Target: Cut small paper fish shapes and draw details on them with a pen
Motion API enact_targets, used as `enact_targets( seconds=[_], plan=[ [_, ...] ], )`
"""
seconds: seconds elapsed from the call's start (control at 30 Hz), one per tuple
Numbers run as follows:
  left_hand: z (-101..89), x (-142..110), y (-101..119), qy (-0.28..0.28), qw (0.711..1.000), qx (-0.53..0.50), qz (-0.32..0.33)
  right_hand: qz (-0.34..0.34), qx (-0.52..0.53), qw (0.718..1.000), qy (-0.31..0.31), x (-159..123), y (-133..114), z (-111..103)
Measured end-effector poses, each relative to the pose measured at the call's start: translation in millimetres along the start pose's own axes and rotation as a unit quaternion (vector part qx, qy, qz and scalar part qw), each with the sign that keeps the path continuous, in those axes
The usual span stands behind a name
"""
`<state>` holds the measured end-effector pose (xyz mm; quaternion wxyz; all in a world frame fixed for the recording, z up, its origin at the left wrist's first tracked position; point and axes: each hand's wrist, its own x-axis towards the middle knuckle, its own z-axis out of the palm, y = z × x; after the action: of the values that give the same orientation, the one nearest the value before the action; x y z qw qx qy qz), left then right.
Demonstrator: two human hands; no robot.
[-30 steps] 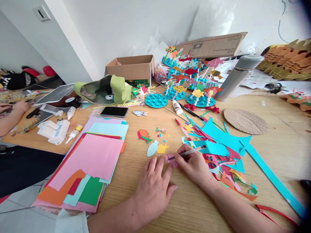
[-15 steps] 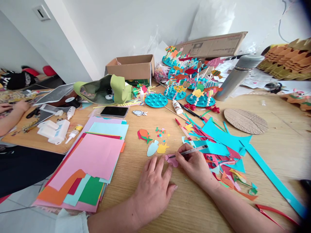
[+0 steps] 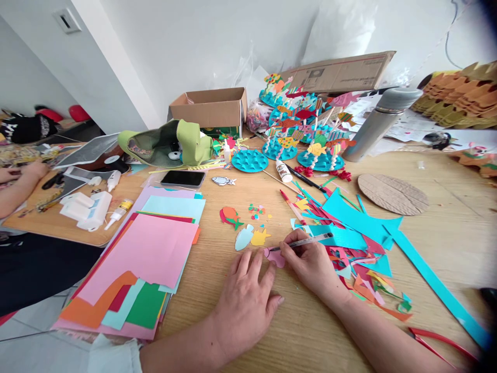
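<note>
My right hand (image 3: 306, 259) grips a pen (image 3: 310, 240), its tip down on a small pink paper cutout (image 3: 276, 259). Dark marks show near the cutout's left end. Flat on the table lies my left hand (image 3: 248, 290), its fingers spread and the fingertips at the cutout's left edge. Just beyond the fingers are a light blue paper fish (image 3: 244, 238) and a yellow paper fish (image 3: 260, 237). Orange, red and green paper cutouts (image 3: 230, 216) overlap farther back, beside tiny paper dots (image 3: 258, 210).
Colored paper sheets (image 3: 151, 248) are stacked at left, below a phone (image 3: 183, 178). Paper scraps (image 3: 349, 223) crowd the right, near red-handled scissors (image 3: 438, 336). Behind stand a grey bottle (image 3: 380, 124), a glue bottle (image 3: 283, 171) and fish decorations (image 3: 306, 129). Another person's hands (image 3: 33, 170) are at far left.
Almost nothing differs. Both hands, the pen and the pink cutout keep nearly the same places.
</note>
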<state>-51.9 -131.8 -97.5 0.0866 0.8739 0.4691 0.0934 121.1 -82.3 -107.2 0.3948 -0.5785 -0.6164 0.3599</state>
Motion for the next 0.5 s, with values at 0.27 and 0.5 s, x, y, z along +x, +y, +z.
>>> enact_targets(
  seconds=[0.27,0.5],
  plan=[
    [1.0,0.1,-0.3,0.002,1.000,0.005,0.000,0.002,-0.002,1.000,-0.002,-0.2,0.6,-0.5],
    [0.7,-1.0,0.4,-0.001,1.000,0.002,-0.001,0.002,-0.002,1.000,-0.004,0.1,-1.0,-0.1]
  ],
)
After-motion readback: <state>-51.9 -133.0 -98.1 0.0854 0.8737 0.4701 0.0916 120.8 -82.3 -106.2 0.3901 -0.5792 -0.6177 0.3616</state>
